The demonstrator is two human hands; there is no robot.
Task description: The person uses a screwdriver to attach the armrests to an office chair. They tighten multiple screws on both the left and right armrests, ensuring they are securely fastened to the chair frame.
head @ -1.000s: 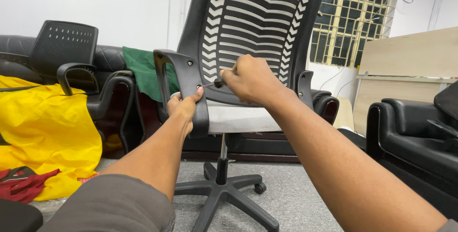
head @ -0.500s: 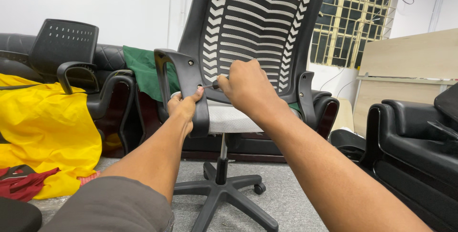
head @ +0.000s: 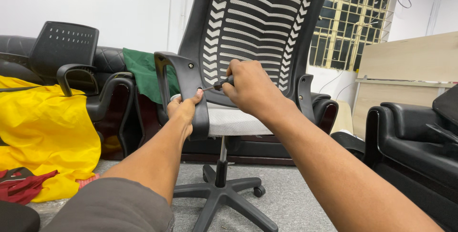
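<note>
Grey sleeve cloth [head: 109, 206] fills the bottom edge nearest the camera, and from it the left arm runs forward to the left hand [head: 183, 113], whose fingers are wrapped around the black plastic armrest [head: 183, 82] of the office chair [head: 253, 46], thumb pressed against its inner face. That grip sits where it did a second ago. Just right of it, the right hand [head: 250, 86] is curled tight around a screwdriver [head: 217, 86], only the dark end of the handle and the thin metal shaft showing past the fingers. The tip points left and meets the armrest's inner side, just above the left thumb. Against the earlier views the right hand has rolled at the wrist and now sits a little lower and nearer the armrest. Behind the hands lie the pale mesh seat [head: 236, 122] and the tall ribbed backrest, with the wheeled base [head: 224, 191] on the grey floor. Farther left, a yellow cloth [head: 45, 136] drapes over a dark sofa beside another black chair [head: 67, 53]; a barred window [head: 350, 22] stands at the back right.
</note>
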